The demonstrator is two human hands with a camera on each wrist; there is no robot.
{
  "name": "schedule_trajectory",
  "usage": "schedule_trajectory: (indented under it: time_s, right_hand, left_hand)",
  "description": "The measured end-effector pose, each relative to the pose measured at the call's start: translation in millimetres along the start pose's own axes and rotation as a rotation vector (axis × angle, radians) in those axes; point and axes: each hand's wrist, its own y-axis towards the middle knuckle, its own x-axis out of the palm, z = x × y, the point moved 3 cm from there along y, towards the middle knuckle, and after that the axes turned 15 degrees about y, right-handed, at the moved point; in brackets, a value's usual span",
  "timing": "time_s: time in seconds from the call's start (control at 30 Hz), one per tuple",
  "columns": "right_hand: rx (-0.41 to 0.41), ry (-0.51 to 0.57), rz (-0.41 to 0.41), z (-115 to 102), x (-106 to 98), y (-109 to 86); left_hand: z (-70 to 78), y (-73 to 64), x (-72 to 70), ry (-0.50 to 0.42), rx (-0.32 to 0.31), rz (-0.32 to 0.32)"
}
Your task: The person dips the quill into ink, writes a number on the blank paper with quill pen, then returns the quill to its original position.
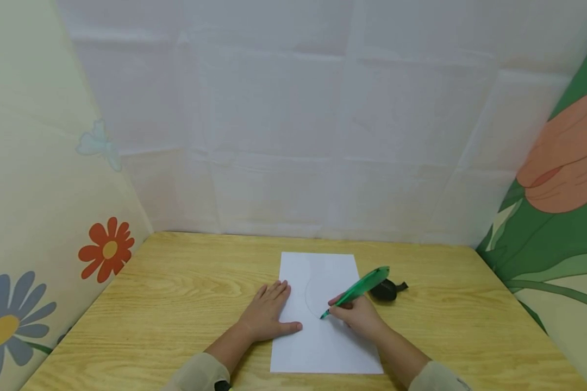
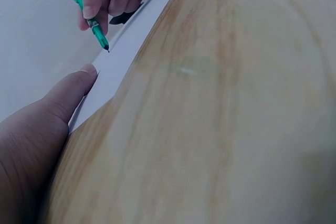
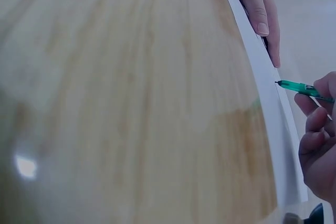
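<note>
A white sheet of paper (image 1: 318, 350) lies on the wooden table, with a thin curved line drawn on its upper middle. My right hand (image 1: 363, 319) pinches a green pen (image 1: 359, 288) with a wide, feather- or leaf-like upper part. The pen leans up to the right, its dark tip at the lower end of the curved line. In the left wrist view the pen (image 2: 100, 34) shows a slim green barrel near the tip. My left hand (image 1: 266, 317) rests flat on the paper's left edge, fingers extended and thumb pointing toward the pen.
A small black rounded object (image 1: 384, 291) with a short tab sits just beyond my right hand, beside the paper. The wood-grain table (image 1: 186, 293) reaches back to a creased white cloth (image 1: 274, 130). Flower-printed panels (image 1: 24, 190) flank the table on both sides.
</note>
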Motion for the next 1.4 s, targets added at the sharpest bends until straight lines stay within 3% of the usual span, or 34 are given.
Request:
schedule_trajectory:
  time_s: [0.5, 0.97, 1.4]
  right_hand:
    - [-0.007, 0.014, -0.007, 0.8, -7.4, -1.6]
    - [0.051, 0.005, 0.039, 0.1, -15.6, -6.2]
    - [0.056, 0.007, 0.063, -1.4, -25.2, -8.8]
  left_hand:
    - [-0.4, 0.9, 0.7, 0.013, -0.001, 0.006]
    - [0.3, 0.1, -0.9, 0.009, 0.009, 0.014]
    - [-0.8, 0.7, 1.0, 0.009, 0.011, 0.019]
